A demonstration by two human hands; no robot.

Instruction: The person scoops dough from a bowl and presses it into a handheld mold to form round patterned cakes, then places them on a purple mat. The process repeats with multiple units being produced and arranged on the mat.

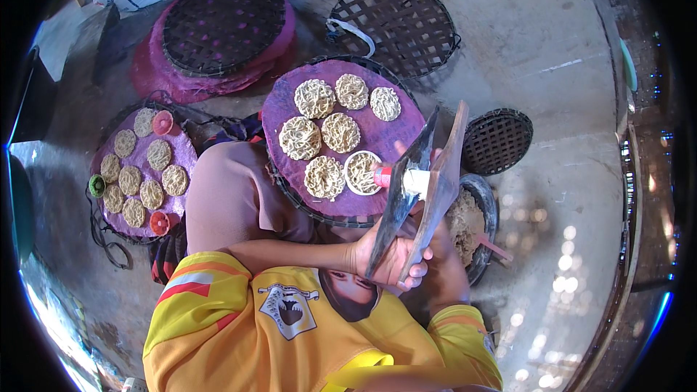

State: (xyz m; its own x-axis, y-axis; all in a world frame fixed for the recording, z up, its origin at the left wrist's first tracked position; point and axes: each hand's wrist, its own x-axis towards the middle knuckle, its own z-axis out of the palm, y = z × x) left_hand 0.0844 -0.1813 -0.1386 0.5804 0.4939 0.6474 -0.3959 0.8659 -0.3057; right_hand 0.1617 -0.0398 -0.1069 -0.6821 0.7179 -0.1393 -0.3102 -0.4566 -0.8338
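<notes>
My left hand (398, 258) is closed around the near ends of two dark wooden boards of a hand press (454, 167). A white cylinder (416, 184) with a red end sits between the boards. My right hand (437, 154) is mostly hidden behind the boards; a few fingertips show near their far ends, and it appears to grip the press. Beside the red end, a white ring (373, 190) surrounds a coil of pale noodle strands (359, 172). Several other noodle nests (340, 133) lie on a purple round sheet (290, 87) over a woven tray.
At left, another purple-covered tray (145, 152) holds smaller nests, red rings (162, 123) and a green ring (96, 186). Stacked purple sheets under a woven tray (223, 25) stand at far left. Woven trays (396, 25) lie beyond. At right, a dark bowl (488, 207) holds a beige mass.
</notes>
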